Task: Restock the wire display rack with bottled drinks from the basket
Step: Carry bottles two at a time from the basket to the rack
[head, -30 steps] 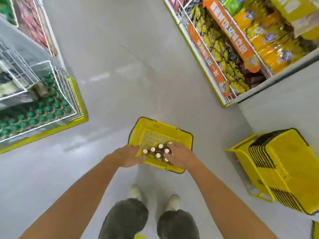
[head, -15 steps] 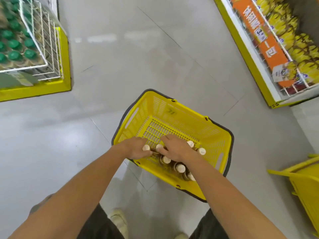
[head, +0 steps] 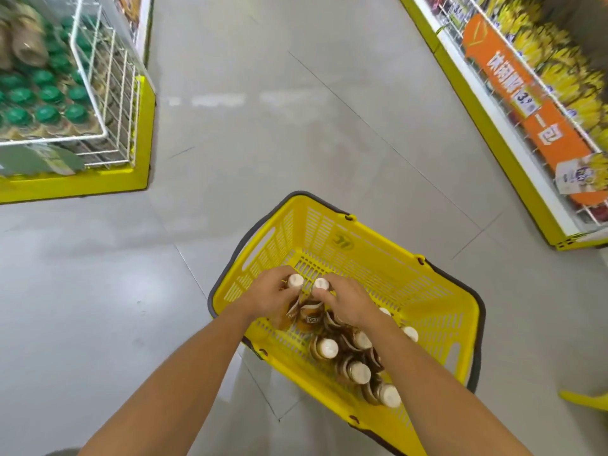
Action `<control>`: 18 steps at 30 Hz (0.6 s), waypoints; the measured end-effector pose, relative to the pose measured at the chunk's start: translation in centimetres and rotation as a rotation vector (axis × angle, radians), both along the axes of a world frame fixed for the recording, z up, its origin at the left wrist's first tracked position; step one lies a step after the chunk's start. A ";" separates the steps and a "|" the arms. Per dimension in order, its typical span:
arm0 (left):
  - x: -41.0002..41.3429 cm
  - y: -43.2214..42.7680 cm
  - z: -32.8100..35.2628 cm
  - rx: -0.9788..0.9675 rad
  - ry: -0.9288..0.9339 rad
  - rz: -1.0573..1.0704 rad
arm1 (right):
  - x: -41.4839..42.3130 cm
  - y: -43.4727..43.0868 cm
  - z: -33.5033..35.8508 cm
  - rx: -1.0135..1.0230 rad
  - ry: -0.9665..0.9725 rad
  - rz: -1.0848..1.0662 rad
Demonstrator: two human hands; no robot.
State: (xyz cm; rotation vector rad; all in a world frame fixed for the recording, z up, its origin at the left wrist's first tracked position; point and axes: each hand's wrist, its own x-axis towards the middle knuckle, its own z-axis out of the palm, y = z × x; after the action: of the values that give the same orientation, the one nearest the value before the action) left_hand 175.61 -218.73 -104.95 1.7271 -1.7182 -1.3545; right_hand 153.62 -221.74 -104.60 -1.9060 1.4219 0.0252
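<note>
Glossy yellow plastic basket (head: 437, 311), white wire rack (head: 108, 103), smooth sheeny floor (head: 263, 133)

White-capped brown bottles (head: 324, 348) stand in yellow basket (head: 378, 245)

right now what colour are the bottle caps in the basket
White caps on brown bottles; clearest in the head view.

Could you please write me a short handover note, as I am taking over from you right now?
Left grip holds a white-capped bottle by its neck; right grip holds the bottle beside it.
Both are inside the yellow basket on the floor, not yet lifted clear.
Several more bottles stand in the basket, nearer you.
The wire rack is front left, with green-capped bottles in it.
Left to do: carry these two to the rack, then the rest.
</note>
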 end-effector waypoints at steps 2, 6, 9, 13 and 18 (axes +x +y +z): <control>0.1 -0.4 -0.3 -0.003 0.049 0.065 | 0.0 -0.6 -0.1 0.003 -0.090 -0.043; 0.5 -1.2 3.6 -0.022 0.125 0.132 | -0.2 -1.2 4.2 -0.089 -0.179 -0.134; 1.1 -2.3 12.2 -0.045 0.176 0.129 | -0.3 -1.9 13.1 -0.089 -0.243 -0.201; 2.8 -3.6 29.7 -0.086 0.234 0.126 | 1.2 -3.2 30.6 -0.114 -0.313 -0.189; 7.0 -3.5 56.2 -0.192 0.231 0.141 | 5.6 -4.8 56.2 -0.206 -0.398 -0.150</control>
State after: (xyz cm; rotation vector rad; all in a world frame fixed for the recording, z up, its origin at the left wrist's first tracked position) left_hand 182.59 -222.27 -48.78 1.4927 -1.5156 -1.2305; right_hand 159.20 -226.54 -48.43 -1.8296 1.3239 -0.5609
